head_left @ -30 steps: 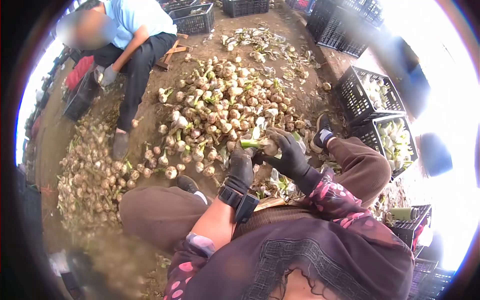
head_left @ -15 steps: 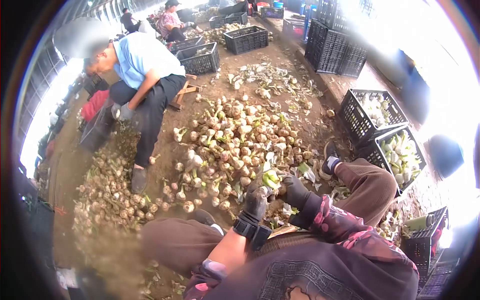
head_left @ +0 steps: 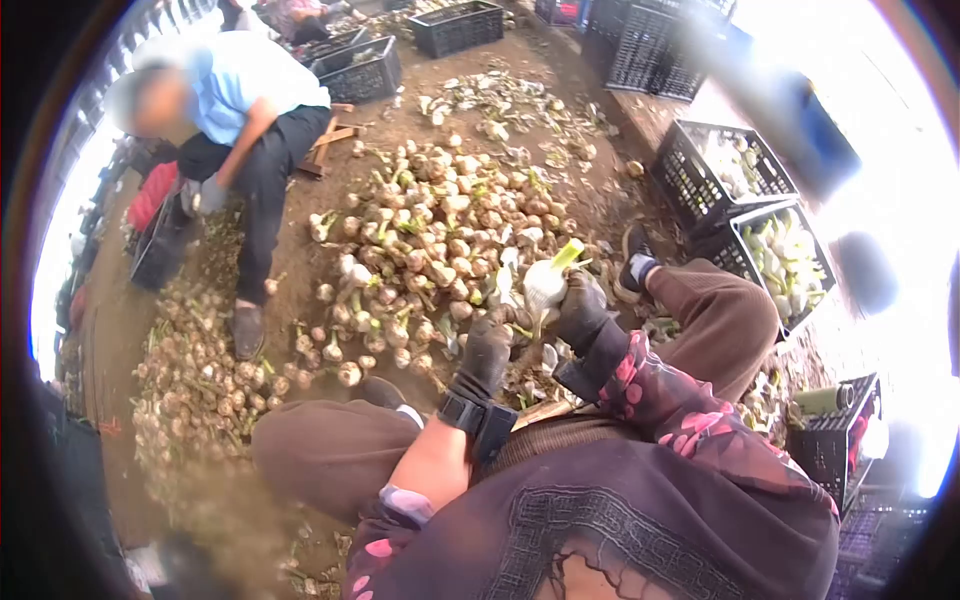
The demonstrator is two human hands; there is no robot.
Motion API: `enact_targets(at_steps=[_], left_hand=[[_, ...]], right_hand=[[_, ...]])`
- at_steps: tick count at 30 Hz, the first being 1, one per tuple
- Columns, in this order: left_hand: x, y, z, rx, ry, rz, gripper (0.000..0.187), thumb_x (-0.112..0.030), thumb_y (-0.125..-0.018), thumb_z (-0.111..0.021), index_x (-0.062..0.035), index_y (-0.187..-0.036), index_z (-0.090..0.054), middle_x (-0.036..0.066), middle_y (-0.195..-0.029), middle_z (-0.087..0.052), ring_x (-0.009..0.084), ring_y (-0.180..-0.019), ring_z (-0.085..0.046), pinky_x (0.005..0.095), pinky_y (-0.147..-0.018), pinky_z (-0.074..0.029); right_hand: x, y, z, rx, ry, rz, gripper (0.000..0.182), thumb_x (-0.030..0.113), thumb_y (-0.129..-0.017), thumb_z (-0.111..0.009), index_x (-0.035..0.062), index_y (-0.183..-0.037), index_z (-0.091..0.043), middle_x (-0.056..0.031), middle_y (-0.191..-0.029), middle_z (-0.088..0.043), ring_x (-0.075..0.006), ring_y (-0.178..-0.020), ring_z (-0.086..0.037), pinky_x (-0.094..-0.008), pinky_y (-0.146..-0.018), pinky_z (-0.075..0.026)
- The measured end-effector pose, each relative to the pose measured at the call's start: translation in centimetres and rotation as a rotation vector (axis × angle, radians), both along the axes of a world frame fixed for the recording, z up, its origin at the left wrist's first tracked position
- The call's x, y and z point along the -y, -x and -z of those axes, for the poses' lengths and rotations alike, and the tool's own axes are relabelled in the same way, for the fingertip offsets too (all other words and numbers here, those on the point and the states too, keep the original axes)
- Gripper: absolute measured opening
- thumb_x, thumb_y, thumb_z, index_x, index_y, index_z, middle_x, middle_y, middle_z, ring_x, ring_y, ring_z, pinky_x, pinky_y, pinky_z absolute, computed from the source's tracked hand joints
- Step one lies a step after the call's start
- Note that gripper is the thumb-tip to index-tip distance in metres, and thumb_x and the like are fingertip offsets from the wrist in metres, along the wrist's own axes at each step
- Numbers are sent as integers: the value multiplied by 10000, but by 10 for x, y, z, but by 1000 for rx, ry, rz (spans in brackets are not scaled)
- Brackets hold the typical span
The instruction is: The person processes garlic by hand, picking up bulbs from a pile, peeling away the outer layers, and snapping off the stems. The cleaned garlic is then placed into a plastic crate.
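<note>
My right hand [head_left: 582, 312], in a dark glove, grips a white garlic bulb [head_left: 543, 287] whose cut green stem points up and to the right. A pale strip hangs below the bulb. Just left of it is my left hand [head_left: 487, 350], also gloved, with its fingers curled in; what they pinch, if anything, I cannot make out. A dark band [head_left: 480, 418] circles the left wrist. Beyond both hands spreads a pile of unpeeled garlic bulbs [head_left: 440, 230], brownish, many with stems. Loose peeled skins lie on the ground close to my hands.
Two black crates, one with white bulbs [head_left: 735, 165] and one with greenish-white bulbs [head_left: 775, 255], stand to the right. A lower-right crate [head_left: 825, 450] has a green cylinder [head_left: 822, 402] on it. At left, a seated co-worker [head_left: 250, 130] bends over a dark crate [head_left: 160, 245].
The garlic bulb has turned, showing its white side with the stem upward. My left hand has drawn slightly apart from it. The whole view has shifted, with the scene sitting higher and further left.
</note>
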State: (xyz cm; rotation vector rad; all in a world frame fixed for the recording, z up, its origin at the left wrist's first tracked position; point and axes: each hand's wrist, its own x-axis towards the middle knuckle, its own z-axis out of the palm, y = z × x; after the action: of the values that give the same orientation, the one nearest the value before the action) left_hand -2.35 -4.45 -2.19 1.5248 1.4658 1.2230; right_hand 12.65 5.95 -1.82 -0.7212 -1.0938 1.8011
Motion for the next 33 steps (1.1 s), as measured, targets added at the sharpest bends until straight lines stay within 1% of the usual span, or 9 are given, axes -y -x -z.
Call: enact_targets(at_steps=[1,5,9,12,19,21,27,31,33], left_hand=[[-5,0,-4,170,219,68,213,-153,-854,-495,-36,-895,-668,125,-877,-671,282,-750,-644,386,-699,-517],[-3,8,49,-834,699,565,408,-212,-768,-529,-60,-1139,-605,196,-1120,-615,328,-999,-618,423,-856,-485],[6,-2,5,-712,352,100,710,-290,-841,-568,-65,-1427,-235,254,-1147,-565,354,-942,-627,409,-826,-506],[3,1,-15,1279,388,345,432,-213,-936,-472,-105,-1345,-388,129,-1036,-616,185,-809,-651,335,-691,-568],[-6,-15,0,591,112,-167,546,-56,-843,-541,-63,-1346,-329,90,-1176,-529,199,-919,-616,294,-747,-553],[-2,-22,-29,133,25,-315,610,-31,-858,-516,-54,-1393,-224,197,-1146,-531,305,-942,-618,374,-746,-516],[7,-24,-39,-419,351,-239,764,-119,-812,-513,-86,-1449,-91,248,-856,-632,420,-775,-615,464,-686,-498],[4,-22,-40,-13,130,-255,741,63,-792,-470,-14,-1438,-115,266,-1332,-398,309,-1209,-458,362,-1001,-377],[2,-22,-34,110,-114,-245,756,87,-771,-462,-5,-1438,-118,242,-1374,-359,294,-1253,-407,345,-1049,-326]], right_hand=[[0,1,-3,-433,413,11,354,177,-855,-538,8,-1166,-542,-158,-1111,-614,-237,-993,-618,-356,-837,-509],[13,-6,-40,-559,428,-287,412,160,-891,-445,9,-1275,-445,-166,-1199,-564,-257,-1082,-570,-386,-964,-441],[-3,-10,-22,-578,314,-263,474,284,-941,-512,43,-1334,-402,-136,-1252,-535,-252,-1139,-533,-386,-975,-433],[7,-17,-32,-178,-68,-309,446,227,-932,-541,37,-1321,-432,-80,-1205,-554,-180,-1098,-535,-329,-939,-443],[10,-4,-31,737,-935,14,338,213,-801,-701,34,-1072,-608,-142,-957,-632,-244,-866,-612,-328,-766,-482],[33,4,-83,1007,-638,-88,285,287,-735,-720,23,-819,-654,-164,-673,-603,-316,-635,-609,-385,-591,-468],[37,19,-52,1113,-736,-30,313,322,-773,-591,41,-639,-630,-163,-579,-593,-296,-541,-603,-396,-546,-478],[13,10,-30,1153,-720,184,248,234,-750,-619,17,-631,-628,-168,-520,-562,-248,-461,-569,-369,-480,-444],[0,-4,-24,721,-171,179,255,232,-766,-659,3,-670,-605,-182,-587,-582,-296,-548,-609,-381,-532,-467]])
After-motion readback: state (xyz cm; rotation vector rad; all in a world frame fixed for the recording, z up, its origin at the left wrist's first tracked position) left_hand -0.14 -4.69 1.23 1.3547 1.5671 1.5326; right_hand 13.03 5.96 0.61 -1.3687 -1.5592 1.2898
